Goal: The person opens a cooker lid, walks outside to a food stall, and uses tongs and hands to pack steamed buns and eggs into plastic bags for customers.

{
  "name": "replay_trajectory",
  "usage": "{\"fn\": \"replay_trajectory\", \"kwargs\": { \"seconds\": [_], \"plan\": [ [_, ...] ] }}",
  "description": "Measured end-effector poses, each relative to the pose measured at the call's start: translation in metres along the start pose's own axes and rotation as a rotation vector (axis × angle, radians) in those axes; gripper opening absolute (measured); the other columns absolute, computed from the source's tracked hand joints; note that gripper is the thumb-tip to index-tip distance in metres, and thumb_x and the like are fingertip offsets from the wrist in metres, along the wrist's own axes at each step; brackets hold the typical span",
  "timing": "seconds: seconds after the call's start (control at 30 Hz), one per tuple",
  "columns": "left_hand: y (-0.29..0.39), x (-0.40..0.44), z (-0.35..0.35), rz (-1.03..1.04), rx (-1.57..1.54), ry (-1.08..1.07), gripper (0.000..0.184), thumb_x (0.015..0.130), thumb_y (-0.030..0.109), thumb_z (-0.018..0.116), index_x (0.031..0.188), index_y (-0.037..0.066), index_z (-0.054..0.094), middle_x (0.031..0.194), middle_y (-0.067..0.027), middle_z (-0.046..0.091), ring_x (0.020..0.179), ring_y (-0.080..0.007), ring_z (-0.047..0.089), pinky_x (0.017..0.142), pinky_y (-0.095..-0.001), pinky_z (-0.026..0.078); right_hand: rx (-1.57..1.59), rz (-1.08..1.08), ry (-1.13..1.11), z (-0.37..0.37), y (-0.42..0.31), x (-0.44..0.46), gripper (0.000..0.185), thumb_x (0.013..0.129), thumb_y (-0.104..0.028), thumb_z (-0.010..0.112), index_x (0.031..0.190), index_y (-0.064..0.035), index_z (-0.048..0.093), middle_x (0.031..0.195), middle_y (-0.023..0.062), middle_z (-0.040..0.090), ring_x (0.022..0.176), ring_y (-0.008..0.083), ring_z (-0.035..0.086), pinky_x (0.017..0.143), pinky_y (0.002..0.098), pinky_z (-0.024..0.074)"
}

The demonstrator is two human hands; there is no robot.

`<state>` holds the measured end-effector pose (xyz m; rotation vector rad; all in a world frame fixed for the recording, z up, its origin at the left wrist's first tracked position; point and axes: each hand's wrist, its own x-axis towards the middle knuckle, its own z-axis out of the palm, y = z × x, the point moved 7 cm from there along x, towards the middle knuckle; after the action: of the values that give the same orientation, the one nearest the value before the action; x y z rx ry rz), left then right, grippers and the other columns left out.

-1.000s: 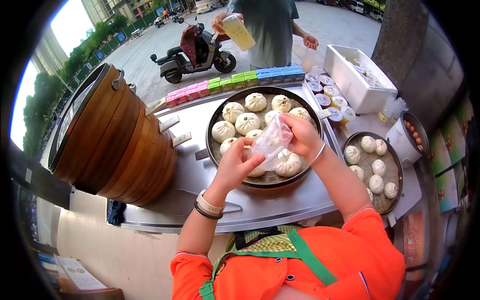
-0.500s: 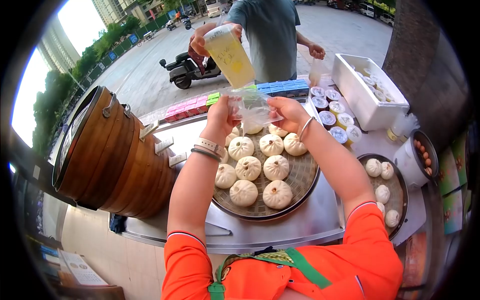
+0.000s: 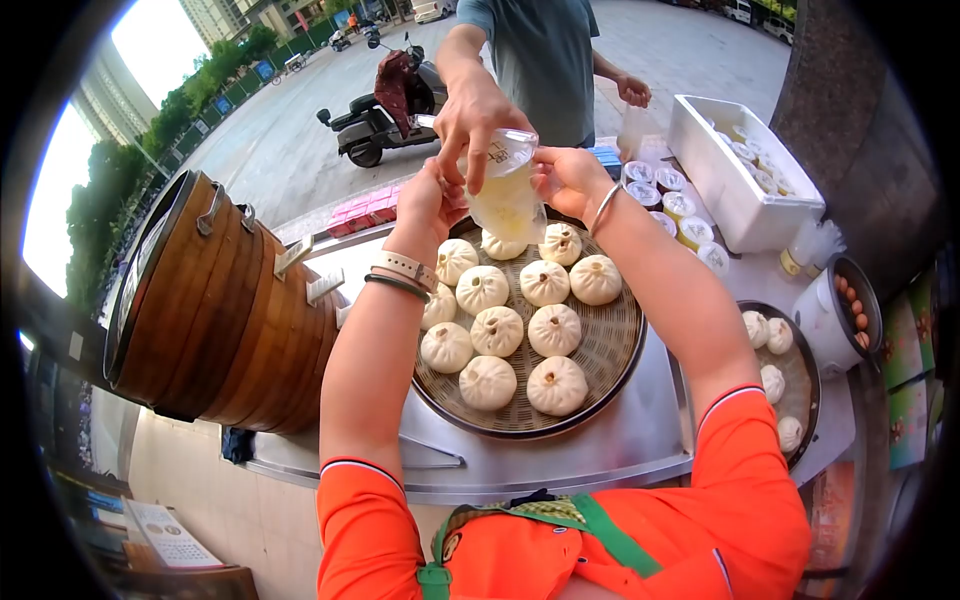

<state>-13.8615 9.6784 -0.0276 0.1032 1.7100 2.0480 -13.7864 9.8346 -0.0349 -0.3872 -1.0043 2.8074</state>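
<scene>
My left hand [image 3: 432,202] and my right hand [image 3: 572,184] are closed on opposite sides of a clear plastic bag [image 3: 532,222], held above the round woven tray [image 3: 608,330]. Between them is a lidded plastic cup of pale yellow drink [image 3: 492,200], at least partly inside the bag. Another person's hand [image 3: 482,122] grips the cup from above, near its lid. Under my hands, several pleated steamed buns [image 3: 497,331] sit on the tray. The bag's exact edges are hard to make out.
Stacked bamboo steamers [image 3: 225,310] stand at the left. Lidded cups [image 3: 694,232], a white foam box [image 3: 735,195], a pot of eggs [image 3: 822,312] and a smaller bun tray [image 3: 800,400] are on the right. Metal tongs [image 3: 435,455] lie in front; pink boxes [image 3: 365,208] line the far edge.
The other person's hand has brought the drink cup down between my hands, into the bag's mouth. My hands have shifted slightly farther away and hold the bag on either side of the cup.
</scene>
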Motion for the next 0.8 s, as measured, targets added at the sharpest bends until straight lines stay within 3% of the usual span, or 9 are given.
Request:
{"fn": "replay_trajectory", "kwargs": {
  "seconds": [0.03,0.1,0.17,0.3,0.33,0.37,0.43,0.6,0.8],
  "plan": [
    [-0.004,0.003,-0.004,0.018,-0.063,0.03,0.03,0.089,0.035,0.037,0.086,0.01,0.051,0.06,-0.0025,0.05,0.044,-0.014,0.046,0.045,-0.0291,0.041,-0.002,0.002,0.002,-0.01,0.0,0.004,0.005,0.082,-0.003,0.051,0.087,-0.0014,0.052,0.071,0.0028,0.047,0.057,0.0097,0.045,0.045,0.0197,0.0367],
    [-0.002,0.001,-0.009,0.073,-0.036,0.072,0.032,0.09,0.034,0.037,0.081,0.008,0.053,0.056,-0.0012,0.046,0.041,-0.0131,0.044,0.043,-0.0277,0.04,-0.029,-0.208,-0.028,-0.002,-0.016,-0.012,0.014,0.08,0.0,0.051,0.094,0.0023,0.05,0.073,0.0054,0.049,0.058,0.0103,0.045,0.048,0.021,0.0383],
    [0.003,-0.003,-0.003,0.173,0.055,-0.001,0.032,0.09,0.031,0.037,0.077,0.007,0.054,0.057,-0.0004,0.045,0.045,-0.0121,0.043,0.054,-0.0296,0.044,-0.066,-0.222,0.009,0.008,-0.024,-0.021,0.019,0.081,0.0,0.052,0.099,0.0019,0.05,0.072,0.0025,0.048,0.056,0.0087,0.044,0.05,0.0206,0.0395],
    [0.006,-0.015,-0.01,0.283,0.03,-0.01,0.029,0.089,0.031,0.044,0.075,0.008,0.054,0.058,0.0022,0.043,0.052,-0.009,0.043,0.053,-0.0259,0.042,-0.13,-0.228,-0.086,0.024,-0.025,-0.027,0.021,0.079,0.001,0.054,0.1,0.0023,0.049,0.071,0.0029,0.048,0.055,0.01,0.044,0.05,0.0209,0.0385],
    [0.012,-0.016,-0.017,0.304,0.024,0.005,0.031,0.088,0.031,0.045,0.072,0.006,0.055,0.056,0.0019,0.043,0.048,-0.0077,0.04,0.046,-0.0204,0.037,-0.098,-0.243,-0.099,0.026,-0.025,-0.028,0.021,0.08,0.001,0.053,0.1,0.0026,0.048,0.072,0.0033,0.048,0.056,0.0103,0.044,0.05,0.021,0.0386],
    [0.024,-0.02,-0.022,0.34,0.118,0.012,0.029,0.087,0.029,0.047,0.069,0.007,0.054,0.057,0.0025,0.043,0.05,-0.0086,0.041,0.051,-0.023,0.038,-0.066,-0.256,-0.116,0.031,-0.025,-0.029,0.021,0.08,0.001,0.053,0.1,0.0029,0.048,0.072,0.0037,0.048,0.056,0.0106,0.044,0.05,0.021,0.0387],
    [0.041,-0.022,-0.027,0.257,0.022,-0.011,0.026,0.086,0.026,0.049,0.067,0.008,0.053,0.057,0.0028,0.044,0.053,-0.0104,0.042,0.058,-0.0256,0.038,-0.058,-0.268,-0.105,0.043,-0.034,-0.025,0.021,0.08,0.001,0.052,0.1,0.0029,0.047,0.073,0.0039,0.047,0.057,0.0109,0.043,0.051,0.0211,0.0387],
    [0.029,-0.031,-0.027,0.028,-0.332,-0.388,0.016,0.086,0.019,0.047,0.081,0.005,0.053,0.06,0.002,0.046,0.054,-0.0117,0.043,0.057,-0.0247,0.036,-0.085,-0.304,-0.121,0.056,-0.031,-0.03,0.023,0.081,0.002,0.05,0.104,0.0016,0.045,0.074,0.0036,0.045,0.061,0.0113,0.043,0.052,0.0212,0.0383],
    [0.042,-0.033,-0.021,0.157,-0.208,-0.34,0.016,0.086,0.013,0.047,0.095,0.002,0.054,0.061,0.0016,0.047,0.053,-0.0089,0.045,0.052,-0.0216,0.04,-0.112,-0.33,-0.12,0.057,-0.035,-0.031,0.023,0.08,0.001,0.051,0.103,0.0009,0.046,0.073,0.0031,0.045,0.06,0.0108,0.043,0.051,0.0216,0.0386]
  ]
}}
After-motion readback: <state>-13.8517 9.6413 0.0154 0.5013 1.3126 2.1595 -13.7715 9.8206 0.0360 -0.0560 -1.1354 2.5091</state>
